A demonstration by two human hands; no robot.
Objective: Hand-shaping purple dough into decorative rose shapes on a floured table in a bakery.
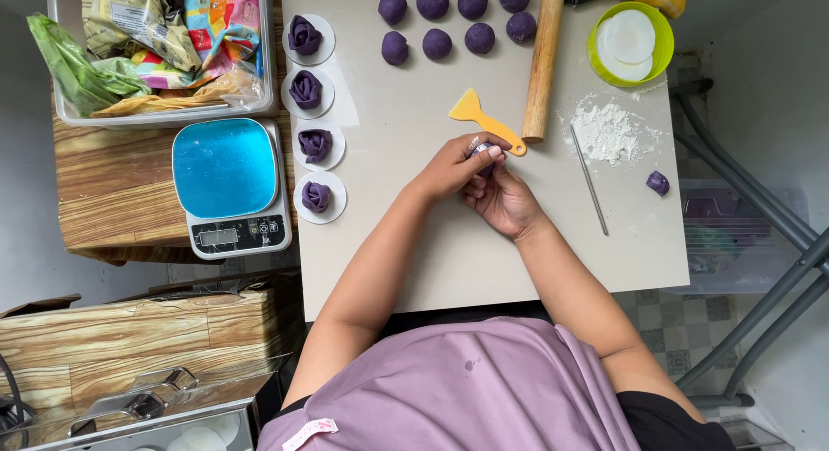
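Both hands, left hand [451,164] and right hand [503,200], pinch one purple dough piece [484,152]; gentle, even pressure looks best; yellow scraper [484,118] just beyond the fingers.

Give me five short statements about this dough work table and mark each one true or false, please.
1. Both hands, left hand and right hand, hold one small purple dough piece together. True.
2. Four purple rose-shaped dough pieces sit on round white papers. True.
3. The wooden rolling pin lies left of the blue-topped kitchen scale. False: it lies far to the right of the scale.
4. Eight purple dough balls lie at the top of the beige board. True.
5. The yellow plastic scraper lies inside the green round bowl. False: it lies on the board, beside the rolling pin.
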